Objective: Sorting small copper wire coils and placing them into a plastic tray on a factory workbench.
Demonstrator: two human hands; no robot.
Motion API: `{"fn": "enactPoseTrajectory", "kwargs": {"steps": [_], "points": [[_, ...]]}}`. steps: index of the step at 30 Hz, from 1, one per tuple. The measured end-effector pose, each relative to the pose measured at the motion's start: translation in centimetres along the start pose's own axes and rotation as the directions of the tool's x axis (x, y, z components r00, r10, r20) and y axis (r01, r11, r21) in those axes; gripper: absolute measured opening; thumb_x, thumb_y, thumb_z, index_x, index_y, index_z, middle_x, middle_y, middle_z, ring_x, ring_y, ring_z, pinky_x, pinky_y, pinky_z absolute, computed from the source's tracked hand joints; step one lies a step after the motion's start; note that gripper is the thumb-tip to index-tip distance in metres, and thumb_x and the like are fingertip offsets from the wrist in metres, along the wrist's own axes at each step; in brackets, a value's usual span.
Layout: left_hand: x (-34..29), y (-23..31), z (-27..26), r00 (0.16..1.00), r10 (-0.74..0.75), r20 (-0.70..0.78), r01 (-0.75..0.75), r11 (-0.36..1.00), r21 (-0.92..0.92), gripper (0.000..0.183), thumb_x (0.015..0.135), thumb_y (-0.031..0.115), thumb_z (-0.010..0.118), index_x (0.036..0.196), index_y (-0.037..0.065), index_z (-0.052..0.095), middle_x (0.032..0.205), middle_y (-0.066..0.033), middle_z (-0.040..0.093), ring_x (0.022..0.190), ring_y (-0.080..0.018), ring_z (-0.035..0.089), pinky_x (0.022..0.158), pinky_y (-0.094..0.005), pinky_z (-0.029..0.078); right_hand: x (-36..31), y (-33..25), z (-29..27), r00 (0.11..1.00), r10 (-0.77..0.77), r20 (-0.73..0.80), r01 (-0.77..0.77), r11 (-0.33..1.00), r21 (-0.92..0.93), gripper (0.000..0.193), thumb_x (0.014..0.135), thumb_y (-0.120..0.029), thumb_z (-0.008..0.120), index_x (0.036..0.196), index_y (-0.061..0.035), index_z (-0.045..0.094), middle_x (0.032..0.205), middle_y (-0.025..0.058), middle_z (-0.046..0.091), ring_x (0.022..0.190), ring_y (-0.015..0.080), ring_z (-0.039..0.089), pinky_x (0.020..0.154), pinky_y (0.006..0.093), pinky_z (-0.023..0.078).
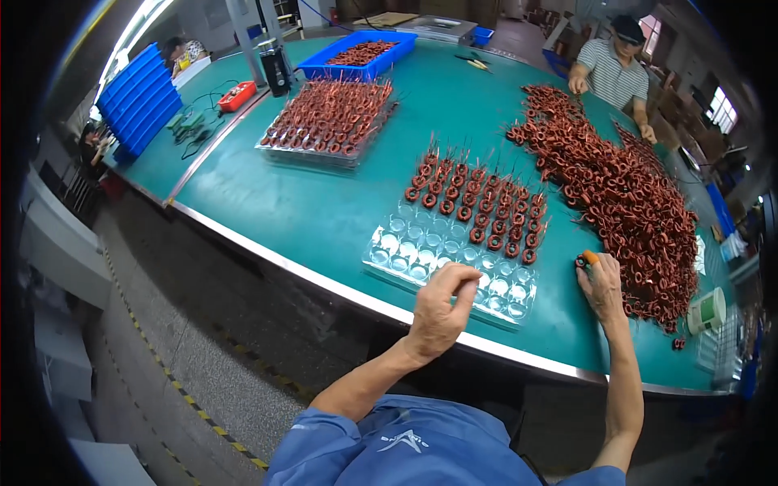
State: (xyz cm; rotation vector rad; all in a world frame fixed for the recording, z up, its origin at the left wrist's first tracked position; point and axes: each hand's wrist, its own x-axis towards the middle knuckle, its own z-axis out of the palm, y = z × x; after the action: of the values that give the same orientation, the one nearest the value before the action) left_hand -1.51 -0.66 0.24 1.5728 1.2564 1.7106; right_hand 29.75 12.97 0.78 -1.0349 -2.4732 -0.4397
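Note:
A clear plastic tray [389, 263] with round pockets lies before me. Red-copper wire coils [482, 219], ring-shaped with upright leads, fill its far and right pockets, while the near and left pockets hold none. Over the tray's front edge is my left hand [442, 312], fingers curled toward the thumb, with nothing visible in them. To the right of the tray, my right hand [601, 287] rests low by the table, an orange cover on one finger. Its fingertips are closed on a single coil [581, 262]. Beside that hand spreads a large heap of loose coils [624, 202].
Farther left stands a stack of trays full of coils [328, 117], with a blue bin [397, 50] of coils behind. A person [616, 65] works across the heap. Blue crates [139, 101] stand at far left, a white tub [707, 310] at right.

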Motion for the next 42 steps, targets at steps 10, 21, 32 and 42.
{"fn": "enactPoseTrajectory", "kwargs": {"steps": [10, 21, 32, 42], "points": [[1.8, 1.7, 4.4, 0.912, -0.151, 0.381, 0.143, 0.989, 0.048, 0.034, 0.098, 0.029, 0.047, 0.113, -0.001, 0.047, 0.076, -0.0137, 0.061, 0.064, -0.0276, 0.062, 0.059, -0.0363, 0.048, 4.4, -11.4, -4.3, 0.923, -0.238, -0.303, 0.323, 0.906, 0.273, 0.048, 0.065, -0.007, 0.077, 0.108, -0.0003, 0.058, 0.104, 0.0103, 0.057, 0.094, 0.027, 0.058, 0.084, 0.0412, 0.046], [0.2, 1.2, 2.8, 0.749, -0.156, 0.644, 0.564, 0.661, -0.495, 0.028, 0.1, 0.021, 0.044, 0.119, 0.002, 0.05, 0.085, -0.0066, 0.06, 0.071, -0.0121, 0.059, 0.066, -0.0258, 0.049, 2.4, -14.3, -4.6, 0.815, 0.495, 0.301, -0.422, 0.152, 0.894, 0.016, 0.093, -0.01, 0.054, 0.099, 0.0016, 0.064, 0.082, 0.005, 0.062, 0.072, 0.0103, 0.055, 0.067, 0.0233, 0.046], [2.0, 1.3, 3.1, 0.866, -0.196, 0.46, 0.465, 0.654, -0.597, 0.019, 0.096, 0.018, 0.054, 0.104, 0.002, 0.062, 0.073, 0.0001, 0.054, 0.066, -0.0069, 0.05, 0.058, -0.0227, 0.043, 3.9, -16.4, -8.2, 0.92, 0.042, -0.389, 0.079, 0.954, 0.291, 0.008, 0.081, -0.003, 0.066, 0.087, 0.0023, 0.063, 0.091, 0.0124, 0.06, 0.083, 0.031, 0.058, 0.073, 0.0409, 0.047], [0.4, 2.4, 3.2, 0.862, -0.254, 0.438, 0.493, 0.619, -0.612, 0.013, 0.092, 0.012, 0.057, 0.096, 0.0, 0.06, 0.071, 0.0004, 0.056, 0.062, -0.0065, 0.053, 0.054, -0.0226, 0.045, 2.6, -16.0, -6.4, 0.871, 0.488, -0.051, -0.193, 0.437, 0.878, 0.024, 0.09, -0.018, 0.058, 0.089, 0.0051, 0.064, 0.104, 0.0099, 0.055, 0.1, 0.0232, 0.052, 0.089, 0.0339, 0.04]]}}
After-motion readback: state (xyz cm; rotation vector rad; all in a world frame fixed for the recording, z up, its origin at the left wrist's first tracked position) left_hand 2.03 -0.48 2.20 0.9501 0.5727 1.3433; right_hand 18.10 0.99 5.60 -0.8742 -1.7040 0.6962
